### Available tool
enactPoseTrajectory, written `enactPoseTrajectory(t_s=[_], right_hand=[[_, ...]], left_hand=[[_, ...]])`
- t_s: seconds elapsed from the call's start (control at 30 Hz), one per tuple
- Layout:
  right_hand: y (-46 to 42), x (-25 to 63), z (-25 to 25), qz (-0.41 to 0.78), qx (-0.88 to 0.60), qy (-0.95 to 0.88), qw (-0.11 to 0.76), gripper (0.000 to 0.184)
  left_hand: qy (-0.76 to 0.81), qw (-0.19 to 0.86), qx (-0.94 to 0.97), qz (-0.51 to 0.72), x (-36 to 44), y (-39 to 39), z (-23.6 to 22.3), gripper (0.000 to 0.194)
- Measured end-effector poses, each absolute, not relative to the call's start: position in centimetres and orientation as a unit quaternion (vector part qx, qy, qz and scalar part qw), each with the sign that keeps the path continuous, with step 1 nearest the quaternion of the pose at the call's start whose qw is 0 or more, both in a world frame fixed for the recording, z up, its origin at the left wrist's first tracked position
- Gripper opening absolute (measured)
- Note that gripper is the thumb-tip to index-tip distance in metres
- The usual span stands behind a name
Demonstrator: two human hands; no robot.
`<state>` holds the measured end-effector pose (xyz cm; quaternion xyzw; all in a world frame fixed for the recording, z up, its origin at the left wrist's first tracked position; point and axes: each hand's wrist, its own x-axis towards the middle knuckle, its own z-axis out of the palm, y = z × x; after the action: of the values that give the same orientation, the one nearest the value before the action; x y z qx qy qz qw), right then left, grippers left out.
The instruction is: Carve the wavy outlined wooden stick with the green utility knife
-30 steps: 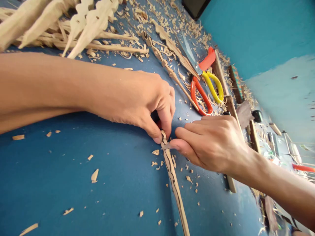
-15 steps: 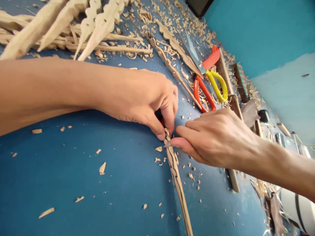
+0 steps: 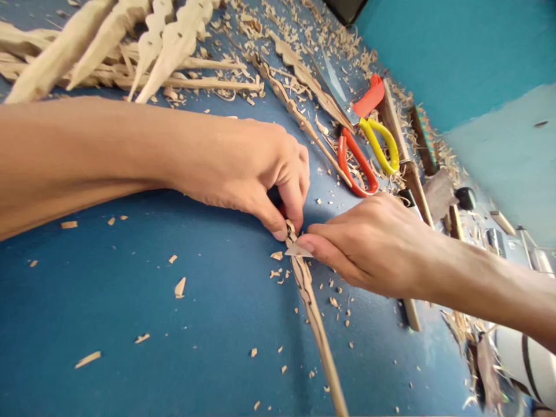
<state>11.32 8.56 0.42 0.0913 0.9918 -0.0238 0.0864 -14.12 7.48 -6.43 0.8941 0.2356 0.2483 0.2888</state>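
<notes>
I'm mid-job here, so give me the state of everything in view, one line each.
Left hand: thumb and finger pinching the stick's upper end.
Right hand: closed, holding the blade.
Stick: dark-lined, slanted.
Blade: bare tip across the stick; contact unclear.
Second stick: dark-lined, lying down.
Scissors: lying down; blade opening unclear.
Carved pieces: heaped, overlapping.
Chips: loose, scattered.

The right hand (image 3: 373,249) is rolling slightly, and the blade (image 3: 299,250) in its fingers is turning to show a broader face than the narrow tip seen half a second ago. The carved stick (image 3: 311,298) is slanting more, its lower end swinging rightward. A black object (image 3: 407,198) is reappearing beyond the hand.
</notes>
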Motion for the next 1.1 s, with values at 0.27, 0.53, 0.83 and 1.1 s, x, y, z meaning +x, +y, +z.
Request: enactPoseTrajectory(t_s=[0.27,0.53,0.83,1.1], right_hand=[[7.4,13.0,0.3,0.082,0.048,0.994,-0.050,0.062],[5.7,13.7,-0.8,0.056,0.066,0.996,-0.023,0.057],[5.7,14.1,-0.9,0.042,0.059,0.997,-0.020,0.055],[5.8,14.3,-0.8,0.047,0.048,0.998,-0.019,0.050]], left_hand=[[0.263,0.276,0.889,0.256,-14.3,7.3,-6.7,0.018],[0.263,0.266,0.891,0.258,-14.1,7.1,-6.8,0.018],[0.242,0.257,0.894,0.277,-14.1,7.5,-7.2,0.012],[0.233,0.265,0.893,0.279,-14.0,7.6,-7.4,0.009]])
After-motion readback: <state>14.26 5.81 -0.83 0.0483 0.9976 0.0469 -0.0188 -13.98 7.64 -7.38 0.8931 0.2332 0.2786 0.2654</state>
